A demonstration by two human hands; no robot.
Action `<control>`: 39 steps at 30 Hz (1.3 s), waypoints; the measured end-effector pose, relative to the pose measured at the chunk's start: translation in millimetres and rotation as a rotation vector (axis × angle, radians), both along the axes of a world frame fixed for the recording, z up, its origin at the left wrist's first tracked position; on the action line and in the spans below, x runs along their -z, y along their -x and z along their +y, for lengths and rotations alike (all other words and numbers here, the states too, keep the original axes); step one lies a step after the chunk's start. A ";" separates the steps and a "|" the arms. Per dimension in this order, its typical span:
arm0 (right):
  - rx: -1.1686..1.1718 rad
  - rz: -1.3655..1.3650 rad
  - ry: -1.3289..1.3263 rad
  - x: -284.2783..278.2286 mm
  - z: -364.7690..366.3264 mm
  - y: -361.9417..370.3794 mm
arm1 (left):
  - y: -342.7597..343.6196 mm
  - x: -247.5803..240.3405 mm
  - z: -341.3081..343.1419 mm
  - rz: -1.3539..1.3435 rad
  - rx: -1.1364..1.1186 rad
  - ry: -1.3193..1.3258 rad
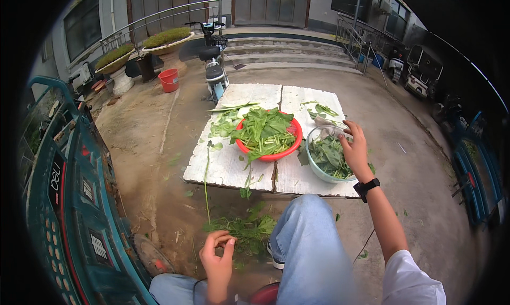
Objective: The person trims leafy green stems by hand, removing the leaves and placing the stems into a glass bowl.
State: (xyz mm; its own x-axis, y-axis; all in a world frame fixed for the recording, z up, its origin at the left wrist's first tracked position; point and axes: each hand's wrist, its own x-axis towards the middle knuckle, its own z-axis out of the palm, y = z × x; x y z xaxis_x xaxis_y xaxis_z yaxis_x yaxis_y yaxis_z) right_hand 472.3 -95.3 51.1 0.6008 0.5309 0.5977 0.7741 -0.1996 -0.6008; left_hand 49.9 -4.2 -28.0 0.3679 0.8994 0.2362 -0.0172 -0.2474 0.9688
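My left hand point(217, 260) is low, above the ground beside my knee, with thumb and fingers curled together. Anything between its fingertips is too small or hidden to name. A long green stem point(206, 191) hangs from the table's front edge, down to just above that hand. Over the right rim of a clear bowl point(319, 169) is my right hand point(357, 151), its fingers apart and no item visible in them. Dark green leaves point(329, 155) fill the bowl. To its left, a red basin point(276, 157) is heaped with lighter green leaves and cut stems point(265, 130).
Both containers stand on a low white board table point(228, 172) with loose greens on it. A pile of leafy vines point(247, 233) lies on the ground below. A teal vehicle point(79, 199) flanks my left; an electric scooter point(215, 69) and red bucket point(169, 81) stand beyond.
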 end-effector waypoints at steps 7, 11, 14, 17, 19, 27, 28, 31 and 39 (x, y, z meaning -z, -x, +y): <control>-0.670 -0.128 0.468 45.2 115.0 120.7 | 11.8 12.6 14.6 -0.088 -0.099 0.143; -0.747 -0.237 0.676 93.2 208.4 185.4 | 13.3 23.3 18.5 -0.131 -0.097 0.226; -0.574 -0.134 0.726 146.3 273.1 219.7 | 27.6 21.5 19.9 -0.106 -0.171 0.241; -0.458 -0.147 0.696 166.2 289.6 225.0 | 37.1 17.2 21.1 -0.103 -0.221 0.230; -0.499 -0.179 0.714 171.0 300.9 220.7 | 44.6 18.0 26.8 -0.106 -0.242 0.227; -0.654 -0.023 0.644 155.9 318.1 220.9 | 67.4 34.3 57.2 -0.239 -0.286 0.276; -0.705 0.093 0.585 148.9 316.7 223.3 | 67.4 34.2 60.3 -0.252 -0.283 0.269; -0.968 0.470 0.490 107.5 298.2 257.0 | 76.9 32.7 62.7 -0.291 -0.357 0.302; -1.518 0.603 0.521 39.3 206.5 329.1 | 86.7 22.3 52.8 -0.250 -0.200 0.322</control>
State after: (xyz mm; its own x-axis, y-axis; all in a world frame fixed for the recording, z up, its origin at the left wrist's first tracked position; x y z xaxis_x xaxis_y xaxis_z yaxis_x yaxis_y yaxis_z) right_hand 143.2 111.2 11.9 -0.5283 0.8447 0.0856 0.1457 0.1895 -0.9710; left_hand -36.8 48.6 -50.2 0.1466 0.9892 -0.0073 -0.2430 0.0432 0.9691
